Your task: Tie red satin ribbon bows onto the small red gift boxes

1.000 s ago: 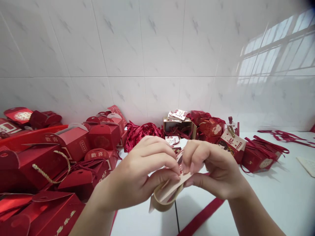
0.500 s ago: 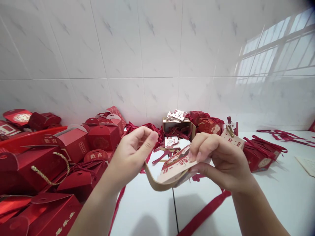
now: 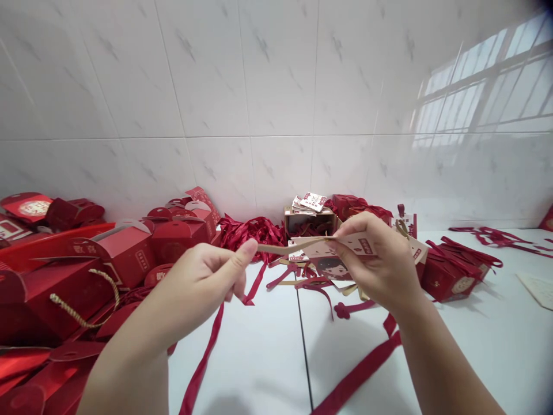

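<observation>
A tan ribbon (image 3: 280, 249) runs nearly straight between my two hands. Its left end is pinched between the thumb and fingers of my left hand (image 3: 207, 276). My right hand (image 3: 382, 262) grips a small white printed card box (image 3: 330, 268) with red lettering and a cartoon figure, thumb below and fingers on its top edge. The ribbon meets that top edge at my right fingertips; how it is joined there is hidden. Under my hands, a dark red ribbon (image 3: 358, 374) lies across the white table (image 3: 259, 357), and another red strip (image 3: 207, 351) lies left of it.
Red gift boxes (image 3: 125, 253) crowd the left side, one with a rope handle (image 3: 86, 314). A heap of red ribbon (image 3: 253, 230) lies against the tiled wall (image 3: 280, 86). Behind my right hand, an open carton (image 3: 289, 219) bears printed cards (image 3: 311, 200). More red boxes (image 3: 453, 271) stand right.
My left hand has moved left and down, drawing the ribbon from a loose curve to nearly straight. My right hand has turned the card box, so the figure now shows upside down.
</observation>
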Motion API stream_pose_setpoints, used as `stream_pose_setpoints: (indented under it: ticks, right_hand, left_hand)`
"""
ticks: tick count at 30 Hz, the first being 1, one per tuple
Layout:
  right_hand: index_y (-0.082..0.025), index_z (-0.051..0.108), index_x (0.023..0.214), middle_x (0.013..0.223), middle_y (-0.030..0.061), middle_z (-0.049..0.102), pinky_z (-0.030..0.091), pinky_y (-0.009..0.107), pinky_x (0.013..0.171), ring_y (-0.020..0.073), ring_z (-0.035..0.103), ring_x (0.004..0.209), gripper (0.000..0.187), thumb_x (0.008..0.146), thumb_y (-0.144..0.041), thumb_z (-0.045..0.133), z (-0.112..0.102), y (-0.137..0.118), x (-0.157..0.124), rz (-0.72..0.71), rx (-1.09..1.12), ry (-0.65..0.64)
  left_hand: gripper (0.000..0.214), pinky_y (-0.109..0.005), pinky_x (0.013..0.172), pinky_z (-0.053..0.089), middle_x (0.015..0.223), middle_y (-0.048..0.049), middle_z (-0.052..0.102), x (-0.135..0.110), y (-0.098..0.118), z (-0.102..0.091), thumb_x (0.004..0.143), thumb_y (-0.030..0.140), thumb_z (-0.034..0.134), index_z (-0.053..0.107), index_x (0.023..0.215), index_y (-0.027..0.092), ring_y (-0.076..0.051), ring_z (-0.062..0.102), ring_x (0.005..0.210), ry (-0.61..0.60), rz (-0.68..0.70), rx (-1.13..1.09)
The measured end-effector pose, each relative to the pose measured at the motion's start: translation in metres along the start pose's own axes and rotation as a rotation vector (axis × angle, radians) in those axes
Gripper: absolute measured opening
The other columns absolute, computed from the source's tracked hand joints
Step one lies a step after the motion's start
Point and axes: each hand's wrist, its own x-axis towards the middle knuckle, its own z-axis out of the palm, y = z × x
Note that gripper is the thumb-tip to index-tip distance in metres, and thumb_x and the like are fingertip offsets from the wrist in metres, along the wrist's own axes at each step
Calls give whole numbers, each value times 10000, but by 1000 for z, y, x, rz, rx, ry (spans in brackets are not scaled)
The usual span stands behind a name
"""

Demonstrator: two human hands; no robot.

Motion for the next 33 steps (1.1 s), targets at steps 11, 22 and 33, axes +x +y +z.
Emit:
stream_pose_setpoints:
  ticks: [11, 22, 33]
  right_hand:
    - [-204, 501, 844, 779, 16, 595, 436, 299, 634, 155, 568, 735, 148, 824, -71, 564, 20, -13, -6, -168, 81, -163]
    - [-214, 508, 866, 824, 7, 596, 468, 285, 666, 144, 574, 780, 158, 804, -110, 610, 19, -15, -7, -60, 312, -221]
    - [-210, 506, 858, 803, 12, 584, 467, 271, 610, 143, 573, 740, 156, 798, -107, 607, 16, -18, -5, -25, 365, -241]
  left_hand:
    - [313, -225, 638, 513, 844, -33, 721, 17, 14, 30, 812, 424, 587, 697, 975, 181, -183, 654, 775, 219, 50, -167]
    - [173, -199, 618, 478, 856, -6, 697, 6, 17, 29, 848, 226, 527, 691, 900, 210, -141, 621, 757, 108, 267, -5]
    - [279, -171, 615, 459, 795, 38, 691, 3, 21, 28, 796, 102, 500, 720, 878, 253, -98, 602, 712, 57, 306, 5]
